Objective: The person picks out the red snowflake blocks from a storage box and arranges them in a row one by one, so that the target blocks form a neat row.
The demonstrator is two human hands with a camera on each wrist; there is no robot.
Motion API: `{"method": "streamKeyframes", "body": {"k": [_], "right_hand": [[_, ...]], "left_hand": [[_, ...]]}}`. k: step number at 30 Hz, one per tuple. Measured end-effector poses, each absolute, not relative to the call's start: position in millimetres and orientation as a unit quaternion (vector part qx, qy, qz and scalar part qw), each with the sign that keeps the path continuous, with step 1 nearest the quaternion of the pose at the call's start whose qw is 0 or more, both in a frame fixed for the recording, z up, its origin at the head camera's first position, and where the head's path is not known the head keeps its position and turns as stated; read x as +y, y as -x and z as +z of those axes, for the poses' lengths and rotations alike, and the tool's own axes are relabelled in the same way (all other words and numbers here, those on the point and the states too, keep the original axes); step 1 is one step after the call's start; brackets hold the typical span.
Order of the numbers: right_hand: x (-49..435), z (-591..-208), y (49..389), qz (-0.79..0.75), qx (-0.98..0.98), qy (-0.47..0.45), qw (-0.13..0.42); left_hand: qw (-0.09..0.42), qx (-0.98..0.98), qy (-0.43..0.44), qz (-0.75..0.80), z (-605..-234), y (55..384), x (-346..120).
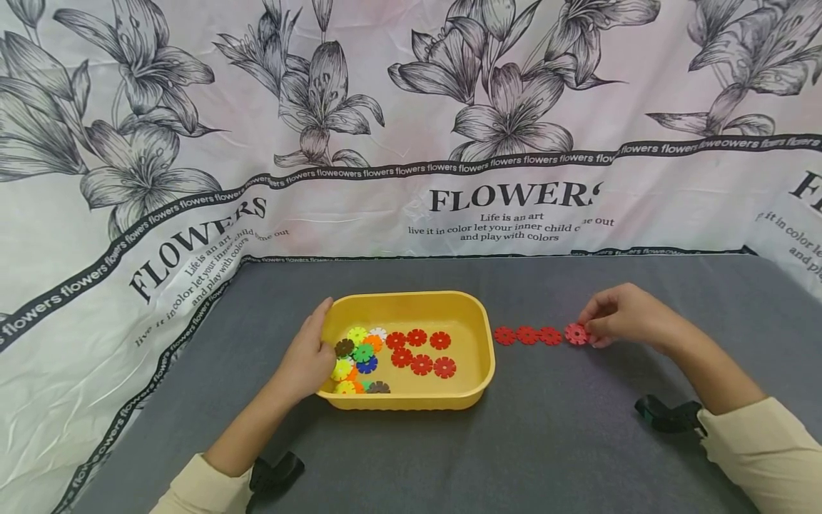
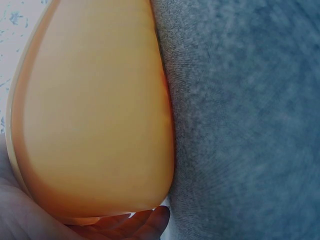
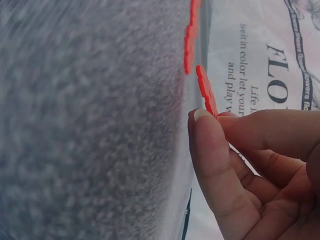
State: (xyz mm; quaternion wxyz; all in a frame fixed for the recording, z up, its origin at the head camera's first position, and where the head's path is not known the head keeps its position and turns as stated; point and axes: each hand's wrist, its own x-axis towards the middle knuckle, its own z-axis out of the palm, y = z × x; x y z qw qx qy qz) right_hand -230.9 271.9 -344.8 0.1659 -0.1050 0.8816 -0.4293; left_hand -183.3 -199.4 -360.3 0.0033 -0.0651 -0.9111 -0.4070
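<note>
My left hand (image 1: 310, 363) grips the left end of a yellow plastic tray (image 1: 411, 402), its fingers against the tray wall (image 2: 95, 110). Red notched plastic discs (image 1: 421, 365) lie on the tray's right half, and discs of mixed colours (image 1: 363, 353) are heaped at its left end. Between thumb and fingertips, my right hand (image 1: 619, 315) pinches a red notched disc (image 1: 576, 333), seen tilted and edge-on (image 3: 206, 90) in the right wrist view. Just left of it, three red discs (image 1: 527, 335) form a row running from the tray's right side.
A dark grey cloth (image 1: 546, 442) covers the table. Behind it hangs a white flower-printed curtain (image 1: 359, 214), which also runs along the left side. Black wrist-worn devices (image 1: 669, 414) show near both cream sleeves (image 1: 760, 450).
</note>
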Motion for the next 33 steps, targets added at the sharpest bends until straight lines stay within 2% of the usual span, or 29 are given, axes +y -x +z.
{"method": "streamKeyframes", "body": {"k": [10, 33], "right_hand": [[274.0, -350.6, 234.2, -0.426, 0.884, 0.087, 0.171], [265.2, -346.3, 228.9, -0.35, 0.917, 0.118, 0.148]], "left_hand": [[0.003, -0.911, 0.066, -0.407, -360.4, 183.4, -199.3], [0.002, -0.911, 0.066, -0.406, -361.0, 184.1, -199.5]]}}
